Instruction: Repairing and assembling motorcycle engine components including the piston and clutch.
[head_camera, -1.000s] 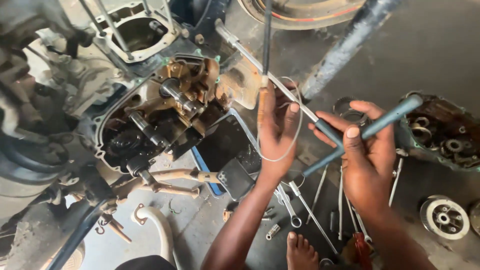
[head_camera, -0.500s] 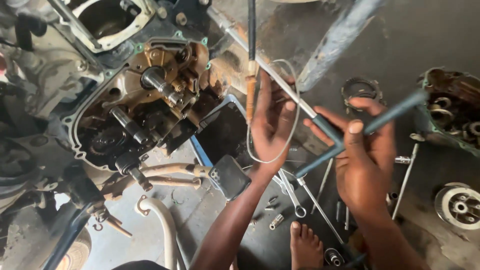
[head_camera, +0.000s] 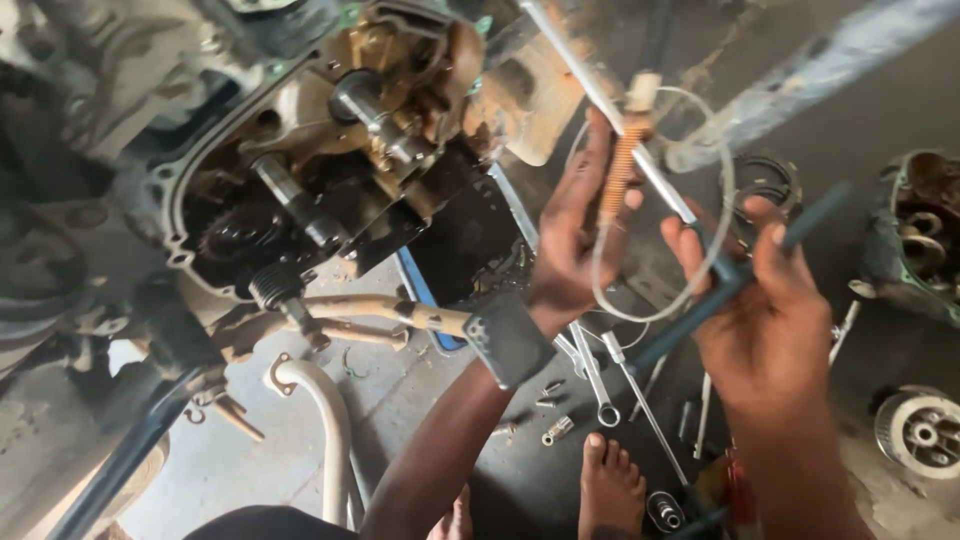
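Gripping the blue T-handle wrench (head_camera: 740, 275), the right hand (head_camera: 770, 330) is closing around its crossbar beside the opened engine (head_camera: 330, 190). The left hand (head_camera: 575, 240) is now pinching the orange spring-wrapped cable (head_camera: 620, 175), lifted higher than before.

1. The floor (head_camera: 250, 470) was grey concrete, stained dark with oil on the right side.
2. Daylight fell on the lower left part of the floor, and the rest lay in shade.
3. Loose wrenches (head_camera: 590, 375) and small sockets (head_camera: 556, 430) were scattered on the ground.
4. A round metal part (head_camera: 922, 432) lay at the right edge.
5. No wall or window was visible.
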